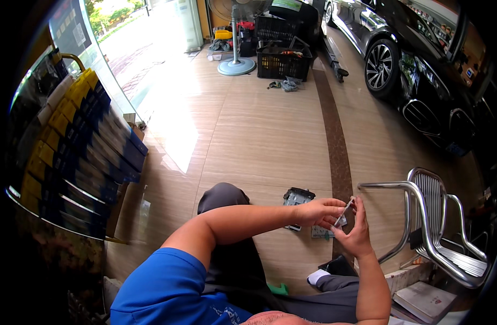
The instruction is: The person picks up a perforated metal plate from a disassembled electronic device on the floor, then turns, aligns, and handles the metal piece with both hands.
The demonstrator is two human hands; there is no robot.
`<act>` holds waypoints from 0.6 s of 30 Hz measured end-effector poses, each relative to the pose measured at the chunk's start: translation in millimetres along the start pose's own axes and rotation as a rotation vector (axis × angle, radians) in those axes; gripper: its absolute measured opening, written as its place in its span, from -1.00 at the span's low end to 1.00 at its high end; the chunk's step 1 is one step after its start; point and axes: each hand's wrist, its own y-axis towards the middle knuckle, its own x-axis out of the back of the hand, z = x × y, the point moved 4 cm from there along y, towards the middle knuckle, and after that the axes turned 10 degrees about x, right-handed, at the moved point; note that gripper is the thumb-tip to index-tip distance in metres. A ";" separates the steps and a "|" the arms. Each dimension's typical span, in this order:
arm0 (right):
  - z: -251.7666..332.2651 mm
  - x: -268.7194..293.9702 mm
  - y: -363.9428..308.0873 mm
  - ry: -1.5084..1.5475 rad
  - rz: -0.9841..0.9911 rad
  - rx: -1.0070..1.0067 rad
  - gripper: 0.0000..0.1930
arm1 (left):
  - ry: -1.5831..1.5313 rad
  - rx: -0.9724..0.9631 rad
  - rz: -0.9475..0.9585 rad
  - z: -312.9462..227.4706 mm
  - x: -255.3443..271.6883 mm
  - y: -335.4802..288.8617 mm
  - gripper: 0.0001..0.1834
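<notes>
Both of my hands are raised in front of me, to the right of my bent knee. Between them a thin, light grey flat piece (344,212) is seen nearly edge-on and tilted; its exact kind cannot be made out. My left hand (320,212) pinches it from the left with the fingertips. On the other side my right hand (357,232) grips its edges between thumb and fingers. Below on the floor lies a dark, opened device housing (299,196), partly behind my left hand. A pale flat panel (320,232) lies closer to me, half covered by the hands.
A metal chair (438,227) stands close on the right, with a book (425,300) nearby. Left is a rack of blue and yellow packages (91,124). Farther off are a fan (236,66), black crates (283,62) and a black car (405,70). A green object (278,289) lies by my leg.
</notes>
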 end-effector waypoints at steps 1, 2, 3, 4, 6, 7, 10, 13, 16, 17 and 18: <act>1.1 -0.8 0.2 -0.030 0.011 0.033 0.08 | 0.000 0.000 0.001 0.8 0.7 0.6 -0.42; 2.3 -1.3 0.2 -0.060 0.022 0.067 0.08 | 0.005 0.005 -0.013 1.7 2.1 1.2 -0.40; 2.2 -1.1 0.2 -0.062 0.022 0.066 0.08 | 0.009 0.009 -0.027 2.5 3.4 2.0 -0.38; 2.0 -2.0 0.4 -0.071 0.028 0.077 0.07 | 0.009 0.010 -0.029 2.1 3.2 1.1 -0.38; 1.6 -3.5 0.0 -0.079 0.034 0.087 0.06 | 0.043 0.000 -0.025 0.5 2.2 -0.7 -0.36; 2.3 -4.4 0.3 -0.095 0.040 0.100 0.06 | 0.043 -0.001 -0.025 0.9 3.5 -0.3 -0.36; 4.2 -5.2 0.9 -0.102 0.047 0.118 0.04 | 0.021 -0.007 -0.025 2.5 7.9 1.5 -0.34; 4.5 -1.4 2.6 -0.060 0.059 0.098 -0.03 | 0.043 -0.064 -0.036 0.6 7.7 0.7 -0.32; 3.7 2.7 4.1 0.052 0.048 -0.009 -0.11 | 0.103 -0.072 -0.063 -3.8 2.4 -2.5 -0.26; 1.5 3.0 4.2 0.130 0.025 -0.088 -0.16 | 0.174 -0.090 -0.061 -4.0 3.1 -1.0 -0.23; 1.0 1.8 4.6 0.132 0.025 -0.087 -0.16 | 0.245 -0.108 -0.060 -3.7 3.9 0.2 -0.19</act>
